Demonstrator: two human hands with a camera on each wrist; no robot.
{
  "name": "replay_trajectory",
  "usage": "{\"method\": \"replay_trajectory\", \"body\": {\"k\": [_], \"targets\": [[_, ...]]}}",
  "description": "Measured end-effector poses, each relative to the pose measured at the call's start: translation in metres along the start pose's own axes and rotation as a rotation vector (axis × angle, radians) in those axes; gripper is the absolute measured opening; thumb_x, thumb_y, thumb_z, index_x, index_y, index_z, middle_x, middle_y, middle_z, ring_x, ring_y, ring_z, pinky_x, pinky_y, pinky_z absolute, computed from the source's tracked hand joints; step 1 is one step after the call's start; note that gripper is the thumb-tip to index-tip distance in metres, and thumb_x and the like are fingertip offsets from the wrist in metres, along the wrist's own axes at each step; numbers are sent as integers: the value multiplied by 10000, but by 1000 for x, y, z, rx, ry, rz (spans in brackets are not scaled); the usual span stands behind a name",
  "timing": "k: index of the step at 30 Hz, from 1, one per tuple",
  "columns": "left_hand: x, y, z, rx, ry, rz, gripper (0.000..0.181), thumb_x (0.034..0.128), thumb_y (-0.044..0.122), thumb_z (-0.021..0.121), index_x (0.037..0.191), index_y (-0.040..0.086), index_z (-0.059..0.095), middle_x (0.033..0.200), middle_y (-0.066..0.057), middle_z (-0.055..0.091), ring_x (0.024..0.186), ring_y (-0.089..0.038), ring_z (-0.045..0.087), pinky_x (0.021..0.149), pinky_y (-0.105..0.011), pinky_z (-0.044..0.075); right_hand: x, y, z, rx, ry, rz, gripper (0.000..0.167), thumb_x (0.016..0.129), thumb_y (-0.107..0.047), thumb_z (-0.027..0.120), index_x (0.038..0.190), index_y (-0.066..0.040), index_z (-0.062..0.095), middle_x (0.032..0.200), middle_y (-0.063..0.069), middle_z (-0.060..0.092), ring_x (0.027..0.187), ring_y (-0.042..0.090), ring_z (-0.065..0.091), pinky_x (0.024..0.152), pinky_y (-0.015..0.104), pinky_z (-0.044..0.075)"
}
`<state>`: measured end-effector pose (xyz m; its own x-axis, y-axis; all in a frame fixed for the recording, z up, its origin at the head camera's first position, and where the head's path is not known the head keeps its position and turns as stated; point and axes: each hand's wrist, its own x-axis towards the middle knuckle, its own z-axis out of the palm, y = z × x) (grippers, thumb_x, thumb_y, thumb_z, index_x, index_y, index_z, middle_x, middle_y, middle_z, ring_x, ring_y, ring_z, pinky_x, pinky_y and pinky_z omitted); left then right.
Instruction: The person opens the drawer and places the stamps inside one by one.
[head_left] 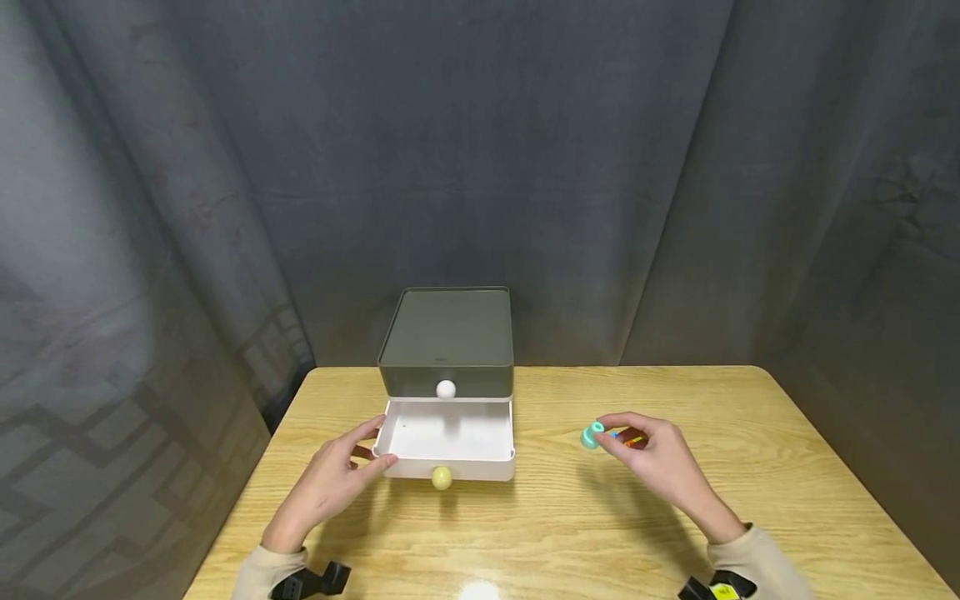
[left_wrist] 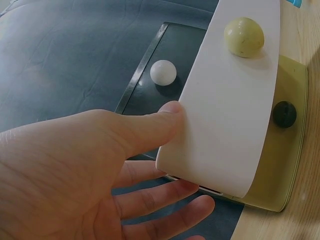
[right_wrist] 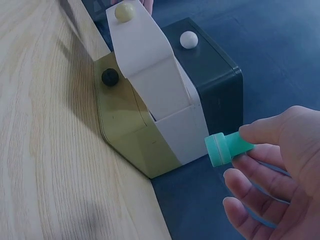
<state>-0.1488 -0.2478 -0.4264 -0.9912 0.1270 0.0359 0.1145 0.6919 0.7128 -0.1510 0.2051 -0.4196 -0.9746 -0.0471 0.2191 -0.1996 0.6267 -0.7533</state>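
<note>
In the head view the white drawer [head_left: 450, 433] is pulled out of a desktop drawer unit [head_left: 453, 329], and its inside is bare. My left hand [head_left: 330, 483] holds the drawer's front left corner, with the thumb [left_wrist: 167, 117] at the front panel's edge and other fingers at the side. To the right, above the table, my right hand [head_left: 660, 458] pinches a small mint-green piece [right_wrist: 218, 149] between thumb and index finger. This piece has a wide round end and a narrower stem. Blue and orange bits [head_left: 633, 440] show by the right fingers; whether held or lying behind, I cannot tell.
A dark top drawer with a white knob [head_left: 446, 389] sits above the white one, whose own knob is yellow [head_left: 442, 477]. Below is an olive drawer [right_wrist: 125, 120] with a black knob [right_wrist: 110, 77]. The unit stands on a wooden table [head_left: 555, 533] before grey curtains [head_left: 465, 167].
</note>
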Motion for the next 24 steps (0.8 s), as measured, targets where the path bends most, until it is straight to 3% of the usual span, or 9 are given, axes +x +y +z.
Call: {"method": "replay_trajectory", "body": {"k": [14, 24], "targets": [[0, 0, 1, 10, 7, 5, 650, 987, 312, 782, 1561, 116, 549, 1379, -152, 696, 1023, -222, 713, 795, -340, 567, 4, -15, 11, 40, -44, 1, 197, 937, -307, 841, 1085, -177, 825, 845, -10, 760, 719, 188, 690, 645, 247, 545], [1, -1, 1, 14, 4, 13, 654, 989, 308, 778, 1565, 106, 542, 1386, -162, 691, 1020, -219, 712, 807, -350, 569, 7, -20, 21, 37, -40, -62, 157, 911, -221, 858, 1047, -148, 827, 807, -18, 742, 661, 139, 642, 604, 246, 526]]}}
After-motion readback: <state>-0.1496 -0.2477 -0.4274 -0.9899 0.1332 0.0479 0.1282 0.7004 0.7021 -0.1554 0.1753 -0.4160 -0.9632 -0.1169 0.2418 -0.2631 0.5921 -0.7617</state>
